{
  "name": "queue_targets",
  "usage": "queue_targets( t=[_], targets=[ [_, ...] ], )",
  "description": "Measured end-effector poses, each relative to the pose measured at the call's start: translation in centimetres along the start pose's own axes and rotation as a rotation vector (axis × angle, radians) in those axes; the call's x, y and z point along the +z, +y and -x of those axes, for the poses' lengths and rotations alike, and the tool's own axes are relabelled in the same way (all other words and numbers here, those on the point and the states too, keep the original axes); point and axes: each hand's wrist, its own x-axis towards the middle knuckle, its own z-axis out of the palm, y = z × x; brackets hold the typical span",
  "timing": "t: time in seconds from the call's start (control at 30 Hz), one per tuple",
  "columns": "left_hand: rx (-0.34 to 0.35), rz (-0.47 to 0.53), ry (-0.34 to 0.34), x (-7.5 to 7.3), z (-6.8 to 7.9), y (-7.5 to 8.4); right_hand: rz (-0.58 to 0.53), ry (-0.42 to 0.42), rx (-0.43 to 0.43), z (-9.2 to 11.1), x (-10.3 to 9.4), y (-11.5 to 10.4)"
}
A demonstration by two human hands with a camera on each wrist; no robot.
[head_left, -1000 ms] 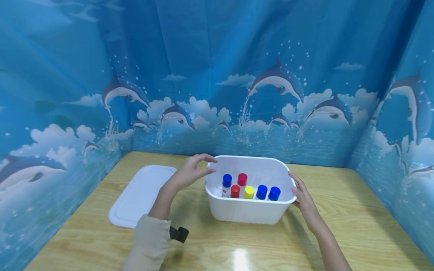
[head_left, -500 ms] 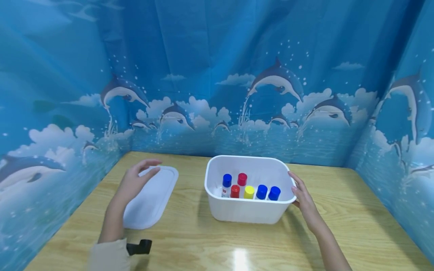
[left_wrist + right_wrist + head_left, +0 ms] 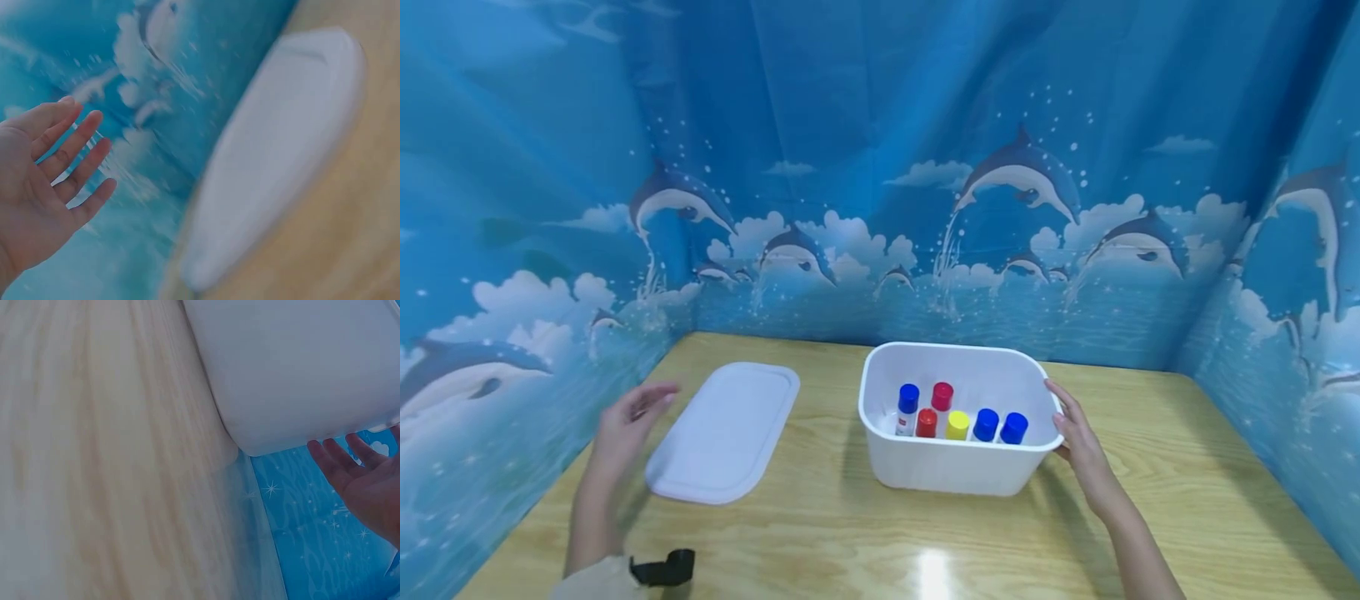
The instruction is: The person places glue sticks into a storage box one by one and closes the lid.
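Observation:
A white plastic bin (image 3: 951,467) stands on the table, holding several capped white tubes; a blue-capped one (image 3: 907,410) shows a printed label. The other caps are red, yellow and blue. My right hand (image 3: 1082,446) is at the bin's right end, thumb and fingertips touching its rim and outer wall. In the right wrist view those fingers look nearly straight against the bin. Left of the bin lies a flat white lid (image 3: 730,433). My left hand (image 3: 628,429) hovers off the lid's left side with nothing in it; its fingers are spread and relaxed in the left wrist view.
The wooden table (image 3: 820,533) ends at the back and sides against a blue dolphin-print curtain (image 3: 865,167). A black strap piece (image 3: 664,568) sticks out at my left sleeve cuff. Bare wood lies between lid and bin.
My left hand has left the bin's left end and moved left across the lid to its far side. The right hand stays at the bin, and the bin has not moved.

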Motion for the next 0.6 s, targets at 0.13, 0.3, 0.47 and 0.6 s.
queue_targets(
  t=[0.13, 0.3, 0.47, 0.6],
  targets=[
    [0.005, 0.025, 0.022, 0.4, 0.0, -2.3, -0.001, 0.0, 0.004, 0.0, -0.1, 0.0],
    [-0.152, 0.087, 0.049, 1.2, 0.3, -4.5, -0.001, -0.002, 0.006, -0.1, 0.1, 0.0],
    [-0.167, -0.026, 0.084, 1.9, 0.5, -5.9, 0.0, -0.001, 0.001, -0.1, 0.1, 0.0],
    [-0.158, -0.069, 0.081, 2.2, 0.5, -6.3, 0.008, 0.004, -0.002, 0.0, 0.0, 0.1]
  ],
)
